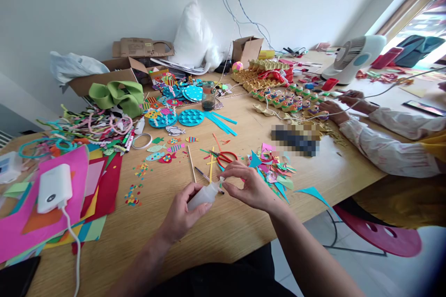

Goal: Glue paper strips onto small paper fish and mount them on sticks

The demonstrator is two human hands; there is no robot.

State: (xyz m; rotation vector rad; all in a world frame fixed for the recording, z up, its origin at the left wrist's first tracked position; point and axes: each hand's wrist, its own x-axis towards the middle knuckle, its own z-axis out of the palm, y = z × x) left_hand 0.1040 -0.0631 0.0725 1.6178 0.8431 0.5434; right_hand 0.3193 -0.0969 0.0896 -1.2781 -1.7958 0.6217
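Note:
My left hand (181, 211) is wrapped round a white, translucent squeeze bottle (204, 197), tilted with its nozzle to the upper right. At the nozzle end, my right hand (249, 186) pinches a small white cap (222, 179) between thumb and forefinger. Whether the cap sits on the nozzle or just off it, I cannot tell. Just beyond the hands lie red-handled scissors (226, 157), a yellow paper strip (211, 164), a thin wooden stick (191, 163) and a dark pen (202, 174), partly hidden behind the bottle and fingers. Several colourful paper fish (167, 158) lie further left.
Paper scraps (275, 167) lie to the right, coloured sheets (101, 185) and a white power bank (55, 188) to the left. Behind are blue scalloped discs (191, 118), a glass jar (208, 95) and egg trays (256, 84). Another person's sleeved arms (376, 144) reach in from the right.

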